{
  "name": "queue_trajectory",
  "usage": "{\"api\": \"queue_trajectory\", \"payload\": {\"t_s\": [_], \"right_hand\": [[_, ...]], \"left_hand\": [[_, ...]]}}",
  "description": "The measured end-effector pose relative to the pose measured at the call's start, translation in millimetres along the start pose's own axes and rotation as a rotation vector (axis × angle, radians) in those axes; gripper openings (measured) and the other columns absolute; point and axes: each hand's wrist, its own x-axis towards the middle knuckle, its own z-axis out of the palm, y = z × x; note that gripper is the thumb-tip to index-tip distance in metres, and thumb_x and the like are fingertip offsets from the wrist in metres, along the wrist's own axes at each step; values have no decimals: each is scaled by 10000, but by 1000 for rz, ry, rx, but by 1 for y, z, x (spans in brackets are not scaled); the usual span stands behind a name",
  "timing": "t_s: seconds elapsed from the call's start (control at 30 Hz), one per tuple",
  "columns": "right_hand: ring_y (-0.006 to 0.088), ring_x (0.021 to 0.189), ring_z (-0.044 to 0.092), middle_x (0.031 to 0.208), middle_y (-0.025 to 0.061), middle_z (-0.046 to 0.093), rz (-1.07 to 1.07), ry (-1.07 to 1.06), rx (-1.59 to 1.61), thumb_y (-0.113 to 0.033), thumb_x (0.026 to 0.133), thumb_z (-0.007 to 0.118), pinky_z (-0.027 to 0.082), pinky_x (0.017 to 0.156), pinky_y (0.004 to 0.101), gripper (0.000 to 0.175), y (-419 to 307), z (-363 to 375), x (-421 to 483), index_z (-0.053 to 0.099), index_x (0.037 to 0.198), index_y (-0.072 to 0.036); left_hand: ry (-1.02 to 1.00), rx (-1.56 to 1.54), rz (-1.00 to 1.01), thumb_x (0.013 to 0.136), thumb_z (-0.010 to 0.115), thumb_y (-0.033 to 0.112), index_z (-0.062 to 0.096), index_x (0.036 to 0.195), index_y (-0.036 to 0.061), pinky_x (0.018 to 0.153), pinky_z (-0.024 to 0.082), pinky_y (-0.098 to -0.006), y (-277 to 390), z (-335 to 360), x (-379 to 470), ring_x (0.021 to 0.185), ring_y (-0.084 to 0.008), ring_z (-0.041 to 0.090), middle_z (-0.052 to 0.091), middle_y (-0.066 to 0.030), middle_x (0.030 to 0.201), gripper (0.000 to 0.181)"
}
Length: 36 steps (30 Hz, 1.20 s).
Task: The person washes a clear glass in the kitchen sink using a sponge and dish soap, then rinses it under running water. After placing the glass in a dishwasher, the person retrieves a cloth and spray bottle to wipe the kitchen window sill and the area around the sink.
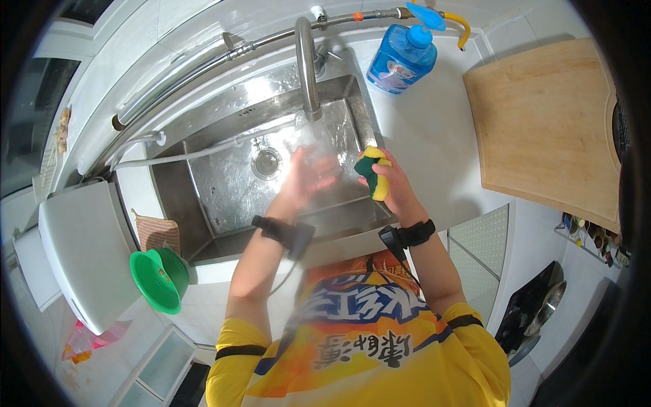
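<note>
Beneath the curved steel faucet (306, 66), my left hand (300, 178) is over the stainless steel sink (224, 188). It grips a clear, see-through container (320, 145), with fingers showing through its wall. Blur and glare hide the container's exact shape, and I cannot tell whether water is running. At the sink's right rim, my right hand (399, 188) holds a yellow and green scouring sponge (379, 185), its thumb pressed on the green side. The sponge is apart from the container. Left of my left hand is the round drain strainer (266, 163).
A blue pump bottle (402, 61) stands on the white counter (427, 132), left of a wooden cutting board (544, 132). A grey hose (203, 156) crosses the sink. Left of the sink are a striped cloth (157, 235), a green colander (152, 280) and a white appliance (91, 249).
</note>
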Motion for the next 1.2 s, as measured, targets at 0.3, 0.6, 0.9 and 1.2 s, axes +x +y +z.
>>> {"api": "queue_trajectory", "payload": {"t_s": [0.3,0.6,0.9,1.2], "right_hand": [[160,917,453,1056,59,451,-113,-90,175,-21,731,473,376,814,278,517,-1,9,2,331,1226,-57],[190,927,498,1038,96,489,-472,-232,-708,-68,767,569,403,802,298,448,1,41,45,396,1180,-75],[79,655,460,732,40,570,-205,-350,-867,-253,840,538,393,609,245,247,-13,57,43,558,902,-14],[129,798,547,907,56,572,112,-73,-30,-333,874,432,428,733,266,326,-39,74,28,529,977,-39]], "left_hand": [[45,52,-54,769,483,545,253,1242,104,793,478,-398,-1,0,-4,1019,-311,499,440,-207,1155,686],[23,228,-147,784,498,467,347,1189,130,749,462,-401,-1,21,-28,894,-270,555,529,-121,1033,548],[115,432,55,773,589,185,354,1155,40,721,482,-322,-2,13,-45,866,-201,559,544,-113,967,472],[4,304,36,756,592,264,317,1193,63,708,483,-323,2,26,-74,820,-184,552,541,-93,943,554]]}}
